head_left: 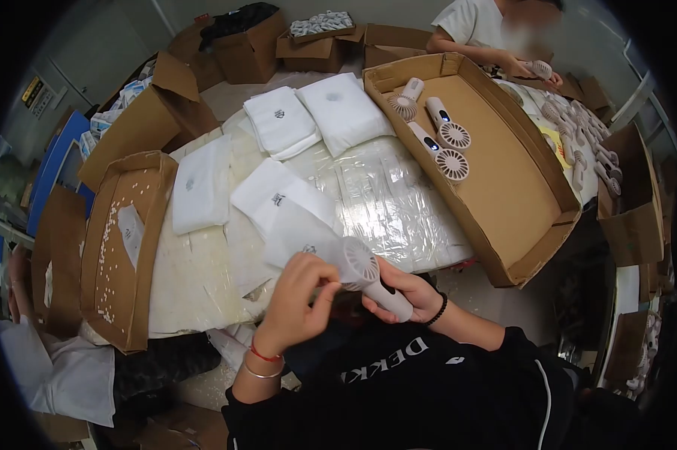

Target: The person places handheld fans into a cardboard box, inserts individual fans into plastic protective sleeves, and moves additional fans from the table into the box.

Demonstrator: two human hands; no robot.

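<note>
My right hand (407, 294) grips the handle of a small white hand-held fan (362, 271) close to my chest. My left hand (297, 304) holds a white pouch (297, 234) around the fan's round head, fingers curled on the pouch's edge. More flat white pouches (202, 186) lie on the plastic-covered table (383, 202) in front of me.
A shallow cardboard tray (503, 180) at right holds three fans (445, 135). Another person (496, 30) across the table holds a fan, with several fans (586, 135) beside them. Cardboard boxes (121, 240) stand at left and back. A person's sleeve (46, 367) shows at lower left.
</note>
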